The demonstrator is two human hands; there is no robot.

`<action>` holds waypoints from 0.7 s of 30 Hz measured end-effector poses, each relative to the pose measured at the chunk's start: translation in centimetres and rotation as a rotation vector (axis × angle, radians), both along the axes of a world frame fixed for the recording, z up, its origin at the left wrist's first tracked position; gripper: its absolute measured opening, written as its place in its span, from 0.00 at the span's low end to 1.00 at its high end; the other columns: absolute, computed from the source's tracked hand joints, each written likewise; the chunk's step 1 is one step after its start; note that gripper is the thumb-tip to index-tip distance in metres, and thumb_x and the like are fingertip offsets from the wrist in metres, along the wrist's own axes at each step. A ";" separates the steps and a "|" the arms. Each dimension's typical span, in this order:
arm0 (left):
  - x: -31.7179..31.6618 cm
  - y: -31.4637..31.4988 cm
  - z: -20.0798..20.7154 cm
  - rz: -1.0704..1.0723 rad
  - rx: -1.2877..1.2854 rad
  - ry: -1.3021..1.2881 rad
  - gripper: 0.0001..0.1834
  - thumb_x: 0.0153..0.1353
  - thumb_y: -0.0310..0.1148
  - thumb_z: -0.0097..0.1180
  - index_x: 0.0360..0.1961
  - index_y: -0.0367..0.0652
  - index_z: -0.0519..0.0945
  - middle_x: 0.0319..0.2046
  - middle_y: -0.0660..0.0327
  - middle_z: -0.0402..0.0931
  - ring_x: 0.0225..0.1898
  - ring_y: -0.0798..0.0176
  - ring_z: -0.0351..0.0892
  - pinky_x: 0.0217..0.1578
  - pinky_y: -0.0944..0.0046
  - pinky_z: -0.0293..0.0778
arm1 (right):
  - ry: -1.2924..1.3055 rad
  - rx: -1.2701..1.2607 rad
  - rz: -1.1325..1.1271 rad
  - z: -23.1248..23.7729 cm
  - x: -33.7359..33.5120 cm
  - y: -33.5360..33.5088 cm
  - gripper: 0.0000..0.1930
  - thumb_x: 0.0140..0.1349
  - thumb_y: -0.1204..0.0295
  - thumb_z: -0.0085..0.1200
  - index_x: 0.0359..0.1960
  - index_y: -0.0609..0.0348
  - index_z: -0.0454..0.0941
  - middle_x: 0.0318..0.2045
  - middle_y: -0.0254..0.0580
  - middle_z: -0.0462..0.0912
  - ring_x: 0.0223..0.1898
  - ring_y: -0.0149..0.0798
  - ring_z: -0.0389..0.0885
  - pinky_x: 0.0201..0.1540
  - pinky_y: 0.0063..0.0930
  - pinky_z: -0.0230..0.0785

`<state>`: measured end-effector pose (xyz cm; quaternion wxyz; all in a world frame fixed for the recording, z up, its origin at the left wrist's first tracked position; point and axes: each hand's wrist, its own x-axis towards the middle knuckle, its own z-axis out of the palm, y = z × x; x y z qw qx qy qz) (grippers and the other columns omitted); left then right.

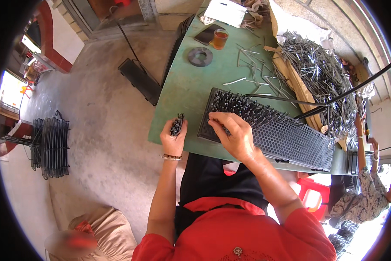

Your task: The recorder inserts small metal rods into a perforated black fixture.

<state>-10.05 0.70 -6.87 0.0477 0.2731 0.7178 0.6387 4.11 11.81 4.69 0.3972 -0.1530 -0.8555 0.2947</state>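
Observation:
My left hand (173,141) is closed around a bundle of thin dark metal rods (177,124), their ends sticking up out of the fist near the table's front edge. My right hand (237,135) is over the left part of a long black perforated tray (293,145). Its thumb and forefinger are pinched together; whatever lies between them is too small to make out. Many rods (252,108) stand upright in the tray's holes along the back and left, while the holes at the front right show bare.
A heap of metal rods (317,65) lies in torn brown wrapping (293,78) at the back right. Loose rods (256,65), a dark ring (200,56), a glass of amber drink (220,39) and a phone (207,34) rest on the green table (178,85). Another person (363,195) works at the right.

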 end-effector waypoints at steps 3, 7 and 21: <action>-0.6 -0.2 -0.7 0.019 0.002 -0.051 0.07 0.56 0.28 0.62 0.31 0.35 0.78 0.22 0.64 0.77 0.23 0.75 0.71 0.26 0.71 0.69 | 0.001 0.155 0.017 -0.1 -0.3 -0.2 0.11 0.52 0.78 0.61 0.38 0.62 0.79 0.33 0.43 0.82 0.34 0.45 0.81 0.38 0.34 0.73; -0.4 -0.4 1.6 0.046 0.101 -0.360 0.07 0.58 0.29 0.60 0.27 0.36 0.78 0.23 0.64 0.79 0.26 0.73 0.75 0.27 0.70 0.69 | -0.005 0.126 0.029 -0.2 -0.2 0.0 0.12 0.51 0.78 0.61 0.38 0.63 0.79 0.34 0.45 0.80 0.35 0.46 0.79 0.39 0.34 0.72; 5.6 -6.8 6.6 -0.349 0.298 -1.315 0.07 0.61 0.32 0.57 0.34 0.40 0.74 0.26 0.62 0.73 0.28 0.66 0.75 0.32 0.64 0.75 | -0.123 0.094 0.091 0.9 -0.5 0.6 0.10 0.56 0.78 0.57 0.40 0.64 0.79 0.35 0.45 0.79 0.37 0.47 0.77 0.42 0.36 0.68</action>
